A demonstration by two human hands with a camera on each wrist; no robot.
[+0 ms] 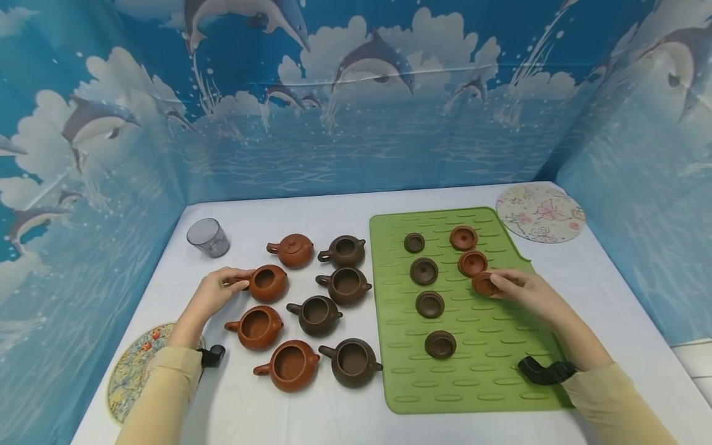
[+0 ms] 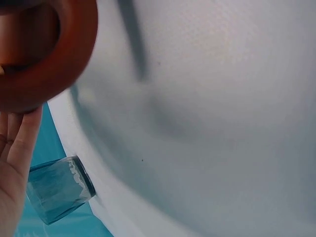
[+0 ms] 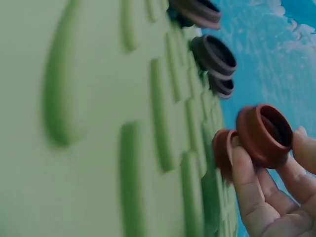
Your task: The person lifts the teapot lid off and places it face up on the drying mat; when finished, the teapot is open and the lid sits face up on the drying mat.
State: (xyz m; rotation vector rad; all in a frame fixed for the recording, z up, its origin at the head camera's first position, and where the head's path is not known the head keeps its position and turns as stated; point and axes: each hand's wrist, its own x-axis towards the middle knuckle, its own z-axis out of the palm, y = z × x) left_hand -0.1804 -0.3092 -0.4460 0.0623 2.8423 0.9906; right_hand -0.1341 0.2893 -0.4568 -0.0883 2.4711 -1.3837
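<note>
My left hand (image 1: 219,292) pinches the handle side of a small reddish-brown clay teapot (image 1: 269,284), whose top is uncovered. In the left wrist view, a reddish-brown teapot (image 2: 74,59) looms large, partly cut off, with fingers (image 2: 24,133) beside it. Over the green mat (image 1: 500,371), my right hand (image 1: 525,289) pinches a reddish-brown teapot lid (image 1: 484,284) between thumb and fingers. That lid (image 3: 259,136) is tilted, hollow side showing, in the right wrist view. Just behind it are two more reddish lids (image 1: 473,263) on the mat.
Several lidless teapots, reddish (image 1: 289,366) and dark brown (image 1: 355,363), stand left of the mat. One reddish teapot (image 1: 297,250) wears its lid. Dark lids (image 1: 430,304) line the mat's left side. A clear glass (image 1: 209,238) and round patterned mats (image 1: 541,213) lie near the edges.
</note>
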